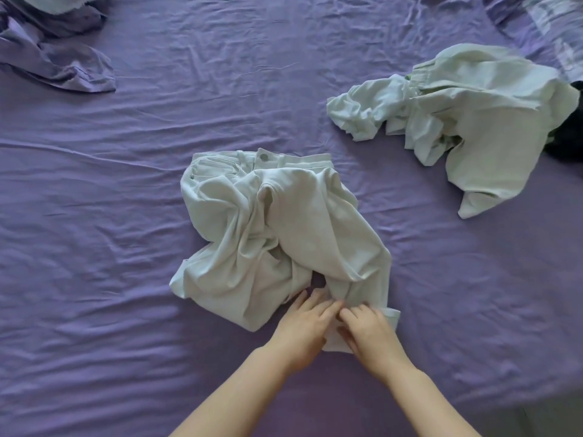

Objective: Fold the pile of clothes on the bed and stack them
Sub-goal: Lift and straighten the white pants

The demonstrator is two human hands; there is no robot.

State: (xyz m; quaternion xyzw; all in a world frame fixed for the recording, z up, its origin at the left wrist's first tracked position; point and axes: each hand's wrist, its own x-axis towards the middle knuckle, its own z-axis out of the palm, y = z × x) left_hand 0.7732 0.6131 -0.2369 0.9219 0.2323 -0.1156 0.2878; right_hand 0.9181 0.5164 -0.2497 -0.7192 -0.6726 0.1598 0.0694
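A crumpled purple cloth (pixel 60 58) is lying at the far left corner of the bed (pixel 94 216), which is wearing a wrinkled purple sheet. In the middle, pale trousers (pixel 268 228) are sitting bunched up, waistband and button facing away. At their near hem, the left hand (pixel 303 326) is resting with fingers stretched out on the fabric, and the right hand (pixel 369 332) is lying just beside it, fingers slightly bent over the leg end; whether it is pinching the cloth cannot be told. Far right, a pile of pale clothes (pixel 467 121) is lying loose, well apart from the trousers.
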